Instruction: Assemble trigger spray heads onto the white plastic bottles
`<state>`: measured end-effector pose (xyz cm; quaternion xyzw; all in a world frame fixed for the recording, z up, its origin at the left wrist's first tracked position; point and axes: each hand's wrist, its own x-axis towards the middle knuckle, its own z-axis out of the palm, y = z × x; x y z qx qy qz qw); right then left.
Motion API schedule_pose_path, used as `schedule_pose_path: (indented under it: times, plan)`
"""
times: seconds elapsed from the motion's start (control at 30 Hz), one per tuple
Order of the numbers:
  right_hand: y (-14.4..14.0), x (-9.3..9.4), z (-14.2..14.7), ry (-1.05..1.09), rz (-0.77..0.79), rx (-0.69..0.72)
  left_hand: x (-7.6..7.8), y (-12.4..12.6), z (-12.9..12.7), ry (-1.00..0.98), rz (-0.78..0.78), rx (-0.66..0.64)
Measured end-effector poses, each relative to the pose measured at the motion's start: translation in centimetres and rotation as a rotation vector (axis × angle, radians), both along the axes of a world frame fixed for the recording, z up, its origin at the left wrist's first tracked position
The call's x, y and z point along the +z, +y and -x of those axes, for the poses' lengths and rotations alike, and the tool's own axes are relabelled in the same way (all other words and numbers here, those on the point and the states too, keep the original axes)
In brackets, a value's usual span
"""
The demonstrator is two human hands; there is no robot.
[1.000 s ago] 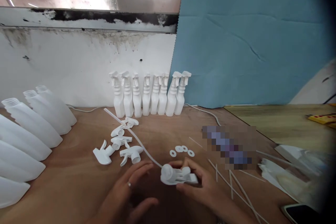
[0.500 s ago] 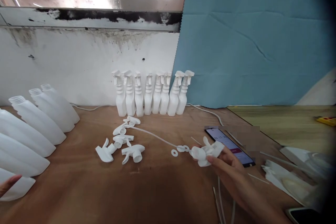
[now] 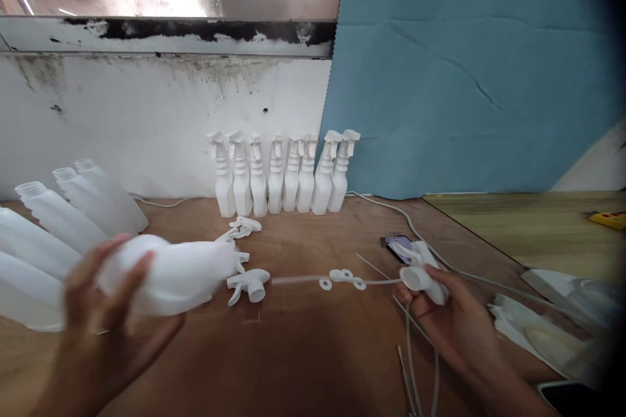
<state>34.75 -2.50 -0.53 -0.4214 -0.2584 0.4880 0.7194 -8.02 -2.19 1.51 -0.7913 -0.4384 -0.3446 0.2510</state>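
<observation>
My left hand (image 3: 117, 313) is wrapped round a white plastic bottle (image 3: 180, 273), tipped nearly level over the table and slightly blurred. My right hand (image 3: 450, 319) grips a white trigger spray head (image 3: 420, 277). From that head a thin dip tube (image 3: 300, 280) reaches left, its end near the bottle. Several small white ring washers (image 3: 325, 284) lie beside the tube. Between the hands and partly behind the held bottle are loose trigger spray heads (image 3: 249, 283); some are hidden by it.
Several assembled spray bottles (image 3: 291, 182) stand in a row by the wall. Open white bottles (image 3: 68, 208) are lined up at the left. A phone (image 3: 398, 247) lies behind my right hand, with thin tubes (image 3: 413, 365) in front and plastic bags (image 3: 538, 332) at right.
My left hand has come in from the left edge with the nearest bottle from the row. The spray head in my right hand has moved right and turned, its tube now pointing left.
</observation>
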Motion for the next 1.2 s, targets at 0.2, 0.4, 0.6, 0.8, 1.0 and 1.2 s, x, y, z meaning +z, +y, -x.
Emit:
schedule_pose_path:
  times: [0.2,0.4,0.6,0.8,1.0,1.2]
  plan:
    - [0.2,0.0,-1.3,-0.022,-0.08,-0.193,-2.6,1.3,-7.0,0.09,0.096,-0.102]
    - [0.5,0.2,-1.4,-0.021,-0.097,-0.264,-4.5,0.8,-5.9,0.025,0.166,-0.108]
    - [0.3,-0.1,-1.3,-0.057,-0.103,-0.23,-4.0,1.0,-5.7,0.024,0.169,-0.085]
    - [-0.4,-1.2,0.7,-0.154,-0.016,-0.061,-4.2,0.1,-6.7,0.045,0.178,-0.195]
    - [-2.4,-2.0,4.4,-0.362,0.04,0.314,-4.6,-1.2,-8.5,0.114,0.231,-0.281]
    - [-3.3,-3.4,5.3,-0.436,-0.003,0.514,-4.7,-1.7,-9.3,0.105,0.228,-0.341]
